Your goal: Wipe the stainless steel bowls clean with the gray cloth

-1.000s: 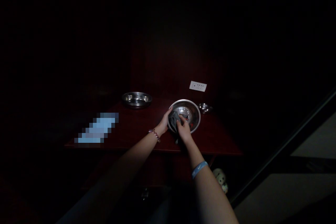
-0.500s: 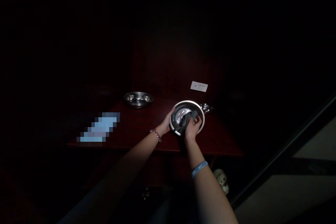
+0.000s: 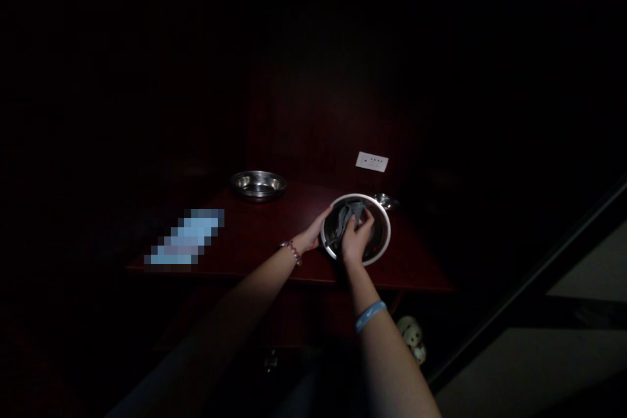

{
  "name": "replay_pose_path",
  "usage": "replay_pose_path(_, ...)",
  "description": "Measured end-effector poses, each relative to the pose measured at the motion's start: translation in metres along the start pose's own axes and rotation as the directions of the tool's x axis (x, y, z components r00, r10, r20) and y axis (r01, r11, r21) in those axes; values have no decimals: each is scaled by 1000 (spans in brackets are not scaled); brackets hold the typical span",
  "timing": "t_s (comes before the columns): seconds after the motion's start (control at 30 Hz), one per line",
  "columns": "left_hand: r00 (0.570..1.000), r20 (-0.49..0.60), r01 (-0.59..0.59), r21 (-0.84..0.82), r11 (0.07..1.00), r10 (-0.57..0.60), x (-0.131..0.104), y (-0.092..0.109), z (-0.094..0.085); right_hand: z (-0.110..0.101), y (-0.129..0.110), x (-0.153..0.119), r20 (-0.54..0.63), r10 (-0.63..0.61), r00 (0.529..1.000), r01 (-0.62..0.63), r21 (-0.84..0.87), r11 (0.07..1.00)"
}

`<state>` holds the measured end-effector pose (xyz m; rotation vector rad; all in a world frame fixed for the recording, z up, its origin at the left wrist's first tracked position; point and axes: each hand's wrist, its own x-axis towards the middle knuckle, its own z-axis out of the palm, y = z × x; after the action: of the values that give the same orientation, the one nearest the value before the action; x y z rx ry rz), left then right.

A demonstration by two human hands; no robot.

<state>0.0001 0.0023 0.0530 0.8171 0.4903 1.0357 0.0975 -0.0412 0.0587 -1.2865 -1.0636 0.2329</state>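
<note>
Evidently, in the head view, the large metal bowl (image 3: 381, 230) is tipped so that its mouth faces the person, probably because that leaves its inside open to view and to reach. It sits right of the middle of the table (image 3: 274, 228), towards the front edge; whether its base touches the surface is hidden. The left hand (image 3: 312, 235) has its grip closed on the bowl's left side at the rim, seemingly to steady it, though the fingers behind the wall cannot be seen. The right hand (image 3: 357, 238) reaches over the near rim with its grip pinching a bunched grey cloth (image 3: 345, 219) inside the bowl; bunching it likely keeps it compact under the fingers.

Counted, the metal vessels come to three: the held bowl, one shallow dish (image 3: 258, 196) at the back left, well apart, and one small dish (image 3: 387, 202) just behind the bowl's right side and partly covered by it. Both dishes stand out of the hands' way, perhaps to leave elbow room. One cloth shows, one white socket plate (image 3: 371, 162) on the wall, one beaded bracelet (image 3: 292, 253) on the left wrist and one blue wristband (image 3: 371, 317) on the right forearm.
</note>
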Motion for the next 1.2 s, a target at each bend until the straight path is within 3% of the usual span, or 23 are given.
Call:
replay_pose_path(0.1,999,32,2,-17,1000,-2,3,-2,-2,1,1,-1,36,-74,997,75,-10,997)
replay_pose_path(0.27,998,66,20,-43,999,-17,8,-4,-8,6,11,-2,87,-153,984,138,156,978)
replay_pose_path(0.43,1000,6,-6,-63,998,6,12,-4,-13,7,19,-1,213,-170,962,127,204,971)
replay_pose_path(0.73,986,-92,-149,-70,986,142,16,-2,-15,0,14,-3,425,-225,877,178,148,973)
replay_pose_path(0.93,940,-204,-295,-89,951,272,15,4,-12,-3,10,-5,525,-221,822,240,33,970)
replay_pose_path(1.1,903,-285,-367,-124,922,321,12,10,-7,-6,4,-2,563,-177,807,249,-52,967)
replay_pose_path(1.2,877,-327,-417,-157,895,351,13,11,-7,-8,4,-1,572,-179,801,228,-14,974)
